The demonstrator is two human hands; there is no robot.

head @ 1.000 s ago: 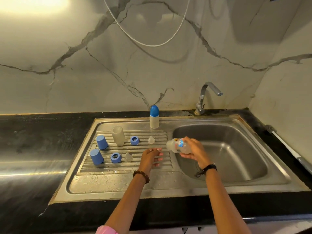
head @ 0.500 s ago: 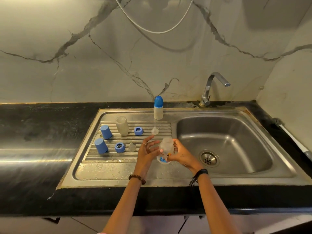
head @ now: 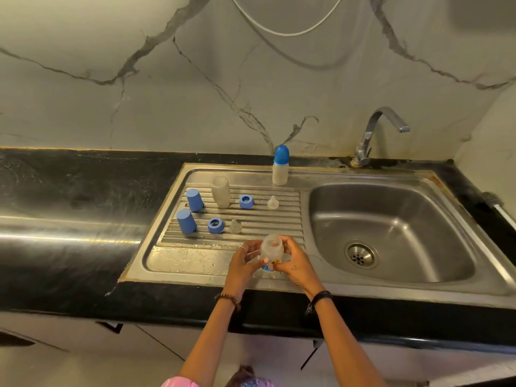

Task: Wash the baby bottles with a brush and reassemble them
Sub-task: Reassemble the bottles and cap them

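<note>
Bottle (head: 271,251) moved from over the basin to the drainboard (head: 195,261), upright, mouth up. Left hand (head: 242,263) and right hand (head: 293,263) both grip it. Likely the reassembly step; next it needs a teat (head: 235,227) and a ring (head: 215,225).

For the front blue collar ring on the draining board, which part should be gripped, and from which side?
Grip the front blue collar ring by its outer wall, from above, thumb and fingers on opposite sides. It lies flat on the ribbed draining board with its hole upward. A nipple stands close on its right and a blue cap on its left, so a sideways approach looks crowded.
</note>
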